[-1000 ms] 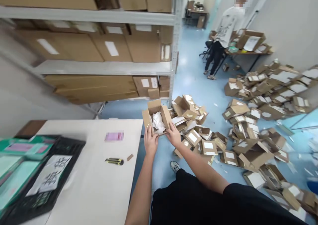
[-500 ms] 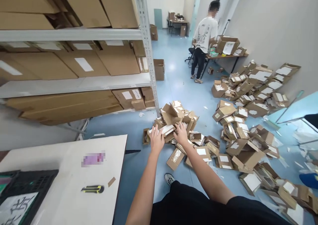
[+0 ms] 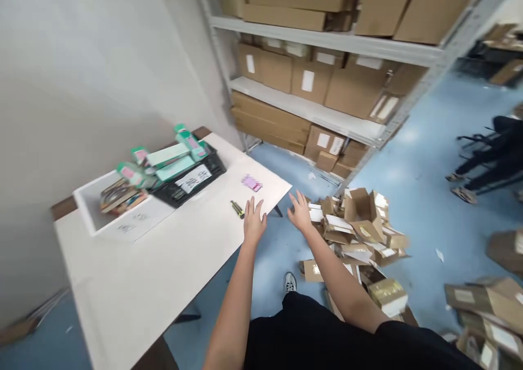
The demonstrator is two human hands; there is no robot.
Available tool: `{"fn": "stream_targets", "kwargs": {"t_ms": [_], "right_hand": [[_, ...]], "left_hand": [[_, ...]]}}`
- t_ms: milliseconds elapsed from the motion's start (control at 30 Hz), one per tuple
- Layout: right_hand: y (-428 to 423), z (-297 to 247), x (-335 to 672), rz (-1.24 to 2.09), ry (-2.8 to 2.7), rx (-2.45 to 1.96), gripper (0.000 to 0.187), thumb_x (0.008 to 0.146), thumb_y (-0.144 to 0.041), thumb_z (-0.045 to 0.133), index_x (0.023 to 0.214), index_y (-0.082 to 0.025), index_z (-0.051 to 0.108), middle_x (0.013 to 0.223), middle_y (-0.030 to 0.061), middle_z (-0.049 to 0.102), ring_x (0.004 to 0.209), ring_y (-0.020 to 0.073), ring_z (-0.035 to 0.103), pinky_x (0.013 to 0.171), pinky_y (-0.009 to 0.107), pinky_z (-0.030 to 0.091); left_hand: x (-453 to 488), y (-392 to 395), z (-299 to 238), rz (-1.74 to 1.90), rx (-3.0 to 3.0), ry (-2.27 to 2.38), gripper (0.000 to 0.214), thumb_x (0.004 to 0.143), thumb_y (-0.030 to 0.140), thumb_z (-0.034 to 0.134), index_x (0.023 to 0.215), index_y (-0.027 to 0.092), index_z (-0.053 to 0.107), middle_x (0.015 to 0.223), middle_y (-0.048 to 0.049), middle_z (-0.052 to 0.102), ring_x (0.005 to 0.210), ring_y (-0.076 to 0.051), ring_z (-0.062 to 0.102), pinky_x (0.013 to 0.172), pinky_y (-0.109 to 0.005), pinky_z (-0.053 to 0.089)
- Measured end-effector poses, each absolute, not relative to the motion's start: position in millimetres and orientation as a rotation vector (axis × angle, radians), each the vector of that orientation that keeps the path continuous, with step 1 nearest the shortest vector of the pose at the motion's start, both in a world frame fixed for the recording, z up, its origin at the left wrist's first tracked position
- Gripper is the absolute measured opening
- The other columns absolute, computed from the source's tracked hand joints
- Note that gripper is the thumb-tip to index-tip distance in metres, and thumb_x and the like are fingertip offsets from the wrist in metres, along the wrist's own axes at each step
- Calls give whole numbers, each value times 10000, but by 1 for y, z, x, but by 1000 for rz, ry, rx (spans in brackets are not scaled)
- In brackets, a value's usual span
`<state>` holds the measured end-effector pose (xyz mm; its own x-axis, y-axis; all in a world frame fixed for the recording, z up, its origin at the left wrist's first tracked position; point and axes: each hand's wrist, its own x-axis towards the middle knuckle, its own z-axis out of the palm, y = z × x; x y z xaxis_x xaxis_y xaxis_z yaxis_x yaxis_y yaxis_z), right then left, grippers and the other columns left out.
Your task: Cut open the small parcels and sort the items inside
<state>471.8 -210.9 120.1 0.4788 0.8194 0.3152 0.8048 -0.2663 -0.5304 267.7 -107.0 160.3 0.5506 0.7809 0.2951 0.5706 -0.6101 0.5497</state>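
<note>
Off the cartons (image 3: pixel 368 230) they swing, freed now: left hand (image 3: pixel 254 224) loosely open, empty, by the cutter (image 3: pixel 237 208) on the surface (image 3: pixel 171 280), right hand (image 3: pixel 301 215) likewise past its edge.

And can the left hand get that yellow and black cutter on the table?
Probably yes: the left hand looks empty, with its fingers spread, and the cutter lies close by on the white table, with nothing visible between them.

Spread left fingers (image 3: pixel 251 210) near the utility knife (image 3: pixel 237 210)
</note>
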Motion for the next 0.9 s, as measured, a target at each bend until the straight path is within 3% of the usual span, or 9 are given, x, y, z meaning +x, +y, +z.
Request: {"fn": "stream_targets", "kwargs": {"t_ms": [433, 900], "right_hand": [[-126, 147, 171, 180, -1856, -1645, 689, 922, -202, 591, 1600, -230, 475, 1724, 126, 307, 1592, 370, 260, 1235, 599, 376], [-151, 135, -171, 448, -2283, -1110, 649, 925, -223, 596, 1569, -229, 512, 1715, 135, 322, 1584, 370, 285, 1221, 598, 402]], "left_hand": [[-65, -140, 167, 979, 2081, 1736, 583, 942, 216, 621, 1518, 228, 536, 1705, -139, 372, 1594, -380, 305, 1256, -597, 384], [-377, -291, 154, 1023, 1562, 2372, 607, 930, 243, 611, 1533, 219, 540, 1706, -132, 383, 1592, -371, 315, 1282, -576, 350]]}}
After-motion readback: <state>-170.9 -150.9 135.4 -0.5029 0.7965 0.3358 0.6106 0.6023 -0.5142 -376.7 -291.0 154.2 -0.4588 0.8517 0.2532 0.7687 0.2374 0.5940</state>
